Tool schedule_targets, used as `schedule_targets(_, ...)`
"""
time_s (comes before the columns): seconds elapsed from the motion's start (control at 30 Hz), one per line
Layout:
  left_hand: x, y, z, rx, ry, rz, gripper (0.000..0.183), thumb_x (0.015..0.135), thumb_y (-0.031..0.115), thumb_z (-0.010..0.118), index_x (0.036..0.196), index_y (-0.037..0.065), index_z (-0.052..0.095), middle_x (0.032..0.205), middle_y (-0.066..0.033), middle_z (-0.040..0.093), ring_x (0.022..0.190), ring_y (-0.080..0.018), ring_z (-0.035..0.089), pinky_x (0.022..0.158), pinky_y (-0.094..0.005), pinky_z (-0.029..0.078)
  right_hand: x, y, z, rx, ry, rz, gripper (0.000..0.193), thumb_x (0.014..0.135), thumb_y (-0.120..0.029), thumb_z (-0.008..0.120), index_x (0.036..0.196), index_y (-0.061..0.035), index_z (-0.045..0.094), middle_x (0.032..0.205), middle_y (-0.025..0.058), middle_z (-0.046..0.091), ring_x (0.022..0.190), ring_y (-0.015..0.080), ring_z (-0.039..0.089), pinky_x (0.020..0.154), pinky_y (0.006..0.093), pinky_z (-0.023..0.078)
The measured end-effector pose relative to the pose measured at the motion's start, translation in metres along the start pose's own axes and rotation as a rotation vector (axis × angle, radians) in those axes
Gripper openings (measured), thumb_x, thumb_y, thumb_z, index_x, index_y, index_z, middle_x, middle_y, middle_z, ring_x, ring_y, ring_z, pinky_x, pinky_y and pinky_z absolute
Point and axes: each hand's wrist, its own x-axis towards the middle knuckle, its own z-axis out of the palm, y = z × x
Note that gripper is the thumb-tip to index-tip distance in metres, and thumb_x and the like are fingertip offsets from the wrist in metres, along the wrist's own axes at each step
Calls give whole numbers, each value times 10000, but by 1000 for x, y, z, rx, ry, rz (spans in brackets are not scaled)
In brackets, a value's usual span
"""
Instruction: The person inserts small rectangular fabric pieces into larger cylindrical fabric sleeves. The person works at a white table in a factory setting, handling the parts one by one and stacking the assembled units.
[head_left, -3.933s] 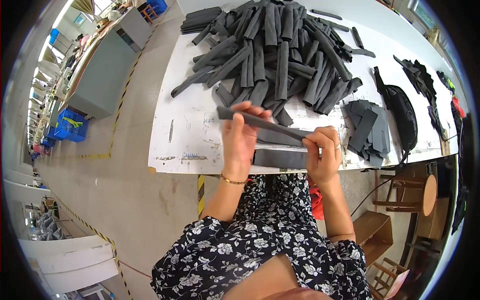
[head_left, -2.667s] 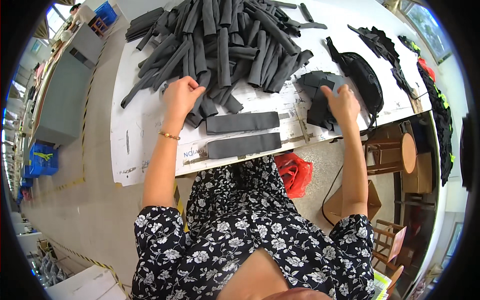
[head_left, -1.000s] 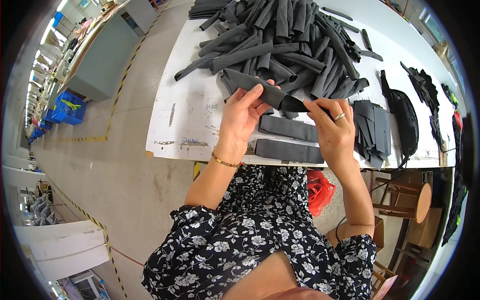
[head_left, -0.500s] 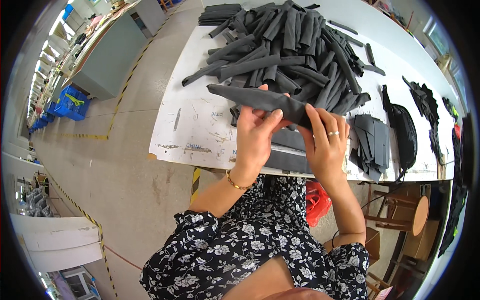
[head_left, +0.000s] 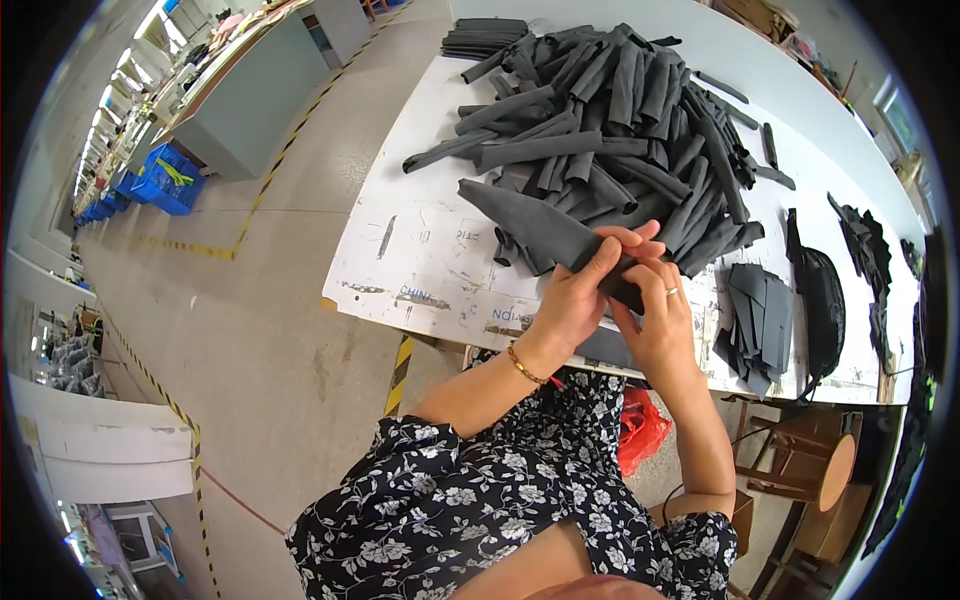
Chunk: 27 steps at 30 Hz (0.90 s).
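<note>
A dark grey fabric strip [head_left: 530, 226], rolled or folded lengthwise, is held up above the front of the white table [head_left: 400, 245]. My left hand [head_left: 578, 298] pinches it near its right end, thumb on top. My right hand [head_left: 660, 325], with a ring on one finger, has its fingers closed on that same end, close against the left. The strip's free end points up and to the left. Behind it lies a large heap of similar rolled grey strips [head_left: 600, 110]. Under my hands, a flat grey piece [head_left: 605, 347] lies at the table's front edge, partly hidden.
Flat grey pieces [head_left: 758, 325] lie stacked at the right, beside a black bag-like item [head_left: 822, 310]. A neat pile of strips [head_left: 484, 38] is at the back left. Below the table are a red plastic bag [head_left: 642, 432] and a wooden stool [head_left: 836, 472]. Blue crates [head_left: 168, 182] stand far left.
My left hand has slid along the strip toward its right end, closer to my right hand. The strip now slants more steeply down to the right. The whole view has shifted slightly.
</note>
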Motion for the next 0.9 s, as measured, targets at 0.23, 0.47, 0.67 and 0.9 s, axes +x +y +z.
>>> schedule_targets(0.23, 5, -8, 7, -123, 47, -22, 297, 1056, 274, 485, 1189, 37, 605, 1204, -162, 677, 1296, -269, 542, 1113, -415, 407, 7, 10, 3, 7, -24, -24, 305, 768, 59, 724, 1023, -10, 574, 992, 166, 600, 877, 363, 628, 742, 440, 530)
schedule_targets(0.47, 10, 3, 4, -188, 83, 23, 361, 1032, 303, 532, 1280, 42, 552, 1234, -171, 653, 1226, -277, 592, 1108, -450, 425, 1, 26, 3, 38, 39, -148, 292, 741, 103, 722, 982, -1, 595, 979, 131, 598, 800, 311, 604, 667, 399, 512)
schedule_targets(0.67, 10, 17, 10, -137, 10, 158, 331, 1054, 269, 479, 1279, 37, 552, 1217, -186, 661, 1216, -336, 597, 1094, -494, 448, 2, 15, 1, -22, 109, -248, 315, 674, 135, 750, 919, 2, 602, 973, 124, 598, 777, 298, 618, 619, 373, 509)
schedule_targets(0.9, 2, 8, 10, -149, -16, 190, 309, 1056, 258, 470, 1263, 49, 566, 1213, -176, 670, 1254, -340, 571, 1155, -505, 371, 1, 12, 6, -17, 172, -295, 324, 650, 150, 749, 907, 23, 597, 950, 137, 599, 738, 300, 628, 582, 368, 507)
